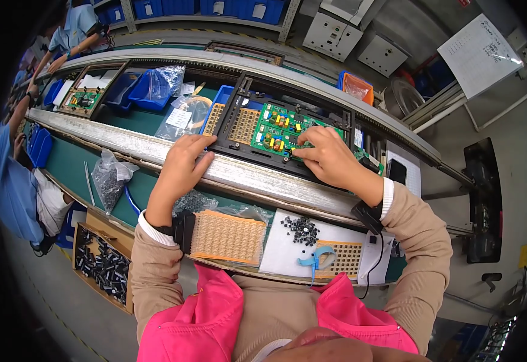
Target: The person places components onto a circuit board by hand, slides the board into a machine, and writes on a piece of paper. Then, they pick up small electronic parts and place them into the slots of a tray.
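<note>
My right hand (330, 155) is over a green circuit board (281, 117) populated with yellow, blue and black parts. Its thumb and fingertips come together at the board's surface, closed on something too small to make out. The board lies in a black carrier frame (225, 118) that spans the metal rails, beside a brown perforated panel (243, 124). My left hand (185, 161) lies on the near rail (245, 175) with its thumb apart, fingertips at the frame's near left corner. Nothing shows between its fingers.
Nearer me are orange panels (227, 238), loose small black parts (301, 230) on white paper and a blue strap (317, 259). A phone (398, 171) lies right. Left are tweezers (88, 183), a parts bag (111, 178), a floor-level box (103, 259) and co-workers (19, 175).
</note>
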`<action>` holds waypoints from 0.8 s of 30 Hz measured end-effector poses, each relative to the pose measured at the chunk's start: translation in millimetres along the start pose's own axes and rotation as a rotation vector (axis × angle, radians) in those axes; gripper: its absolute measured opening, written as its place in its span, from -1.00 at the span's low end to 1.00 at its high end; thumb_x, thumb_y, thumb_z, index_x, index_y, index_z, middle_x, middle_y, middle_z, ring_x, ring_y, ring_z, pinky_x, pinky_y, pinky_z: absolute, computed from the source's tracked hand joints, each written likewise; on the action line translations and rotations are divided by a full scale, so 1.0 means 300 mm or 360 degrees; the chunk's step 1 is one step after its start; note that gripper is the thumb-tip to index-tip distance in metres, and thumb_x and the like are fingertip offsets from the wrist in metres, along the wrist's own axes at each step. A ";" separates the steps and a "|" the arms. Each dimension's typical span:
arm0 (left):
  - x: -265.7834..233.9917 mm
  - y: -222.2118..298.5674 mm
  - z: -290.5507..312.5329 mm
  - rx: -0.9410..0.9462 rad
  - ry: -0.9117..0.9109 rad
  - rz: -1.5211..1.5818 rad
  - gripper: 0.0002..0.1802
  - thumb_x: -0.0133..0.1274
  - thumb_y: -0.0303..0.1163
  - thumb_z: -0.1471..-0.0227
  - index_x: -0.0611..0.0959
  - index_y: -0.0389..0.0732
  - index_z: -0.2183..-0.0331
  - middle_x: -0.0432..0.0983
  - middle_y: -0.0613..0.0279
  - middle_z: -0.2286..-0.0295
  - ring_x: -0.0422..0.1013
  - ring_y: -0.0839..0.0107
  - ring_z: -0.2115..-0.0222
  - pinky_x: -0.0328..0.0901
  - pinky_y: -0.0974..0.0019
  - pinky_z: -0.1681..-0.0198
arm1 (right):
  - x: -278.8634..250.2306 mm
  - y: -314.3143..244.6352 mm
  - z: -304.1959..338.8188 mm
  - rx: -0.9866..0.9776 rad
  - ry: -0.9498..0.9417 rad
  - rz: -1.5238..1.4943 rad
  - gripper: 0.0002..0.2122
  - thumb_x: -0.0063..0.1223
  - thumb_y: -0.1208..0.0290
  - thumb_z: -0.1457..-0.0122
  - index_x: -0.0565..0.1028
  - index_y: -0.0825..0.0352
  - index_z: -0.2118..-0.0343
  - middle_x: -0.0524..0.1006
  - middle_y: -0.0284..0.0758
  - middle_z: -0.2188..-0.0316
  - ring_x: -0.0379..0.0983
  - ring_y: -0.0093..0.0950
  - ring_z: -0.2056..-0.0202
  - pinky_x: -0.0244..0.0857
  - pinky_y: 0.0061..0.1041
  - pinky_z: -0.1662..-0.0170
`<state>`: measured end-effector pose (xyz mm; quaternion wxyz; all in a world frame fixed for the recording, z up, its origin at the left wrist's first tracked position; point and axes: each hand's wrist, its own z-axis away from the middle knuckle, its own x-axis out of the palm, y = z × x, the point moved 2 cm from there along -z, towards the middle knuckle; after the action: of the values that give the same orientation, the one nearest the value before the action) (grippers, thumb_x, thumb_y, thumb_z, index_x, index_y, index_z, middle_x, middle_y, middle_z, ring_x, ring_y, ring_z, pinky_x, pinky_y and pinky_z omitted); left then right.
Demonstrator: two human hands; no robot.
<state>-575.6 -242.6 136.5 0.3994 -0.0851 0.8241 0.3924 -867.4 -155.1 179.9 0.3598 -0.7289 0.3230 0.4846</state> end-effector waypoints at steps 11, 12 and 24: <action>0.005 -0.013 0.002 0.0041 0.0020 0.0006 -0.69 0.04 -0.45 0.00 0.56 -0.27 0.15 0.49 0.01 0.27 0.38 0.05 0.21 0.25 0.16 0.08 | -0.006 0.125 -0.064 0.0173 0.0065 0.0192 -0.79 0.05 0.61 0.04 0.60 0.31 0.30 0.45 -0.27 0.16 0.33 -0.29 0.04 0.14 -0.32 -0.03; 0.006 -0.014 0.003 0.0043 0.0017 -0.0001 -0.69 0.04 -0.45 0.00 0.56 -0.27 0.15 0.49 0.01 0.26 0.38 0.05 0.20 0.25 0.16 0.08 | -0.001 0.128 -0.069 0.0152 0.0028 0.0219 -0.78 0.05 0.61 0.04 0.61 0.31 0.30 0.45 -0.27 0.16 0.32 -0.29 0.03 0.14 -0.32 -0.03; 0.008 -0.017 0.006 0.0039 0.0020 -0.0014 -0.70 0.04 -0.45 -0.01 0.56 -0.28 0.15 0.50 0.01 0.26 0.38 0.05 0.20 0.25 0.16 0.08 | 0.002 0.122 -0.076 0.0064 -0.0034 0.0332 -0.75 0.03 0.65 0.07 0.61 0.33 0.29 0.46 -0.27 0.18 0.32 -0.31 0.01 0.14 -0.32 -0.05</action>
<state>-573.9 -244.3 131.3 0.3970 -0.0864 0.8310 0.3799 -886.4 -193.8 177.8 0.3254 -0.6788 0.4030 0.5205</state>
